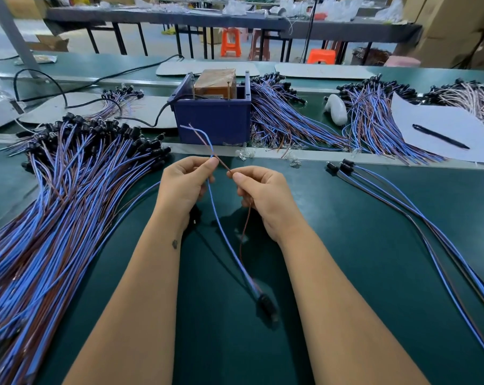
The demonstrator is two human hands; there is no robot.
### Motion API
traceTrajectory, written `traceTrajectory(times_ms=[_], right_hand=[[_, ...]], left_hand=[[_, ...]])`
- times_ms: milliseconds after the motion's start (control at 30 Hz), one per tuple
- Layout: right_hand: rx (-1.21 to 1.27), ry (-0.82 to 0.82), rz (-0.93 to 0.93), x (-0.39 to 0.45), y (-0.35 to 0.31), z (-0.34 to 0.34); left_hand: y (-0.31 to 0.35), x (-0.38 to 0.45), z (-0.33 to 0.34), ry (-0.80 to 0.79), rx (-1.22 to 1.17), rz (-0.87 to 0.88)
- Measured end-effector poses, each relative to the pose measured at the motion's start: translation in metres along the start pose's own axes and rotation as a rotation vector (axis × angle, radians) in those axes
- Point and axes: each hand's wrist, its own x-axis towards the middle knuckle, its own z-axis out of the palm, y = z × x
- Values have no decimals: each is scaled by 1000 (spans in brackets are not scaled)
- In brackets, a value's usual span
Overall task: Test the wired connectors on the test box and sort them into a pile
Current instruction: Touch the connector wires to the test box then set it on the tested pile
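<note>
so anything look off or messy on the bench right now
Mostly orderly. The odd bits: a few small clear pieces lie scattered loose along the grey strip in front of the blue test box, and a pen lies loose on a sheet of paper.

1. No text, brand or number can be read anywhere in the view.
2. The brown block (215,82) in the blue test box (213,118) carries a pale label strip, too blurred to make out.
3. The white paper sheet (440,129) under the pen (440,136) shows no legible writing.
</note>
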Motion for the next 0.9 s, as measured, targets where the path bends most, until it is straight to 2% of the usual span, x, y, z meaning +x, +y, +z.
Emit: traceTrajectory(times_ms=[167, 300, 533, 900], right_hand=[[64, 1, -29, -2, -4, -2], [212, 18, -32, -2, -8, -4], [217, 122, 3, -1, -7, -4], [100, 197, 21, 6, 0, -1]], left_hand=[[-6, 6, -6, 138, -20, -43], [-12, 8, -8, 175, 117, 9], [-11, 7, -3, 117, 83, 125], [-7, 6, 0, 71, 31, 126]])
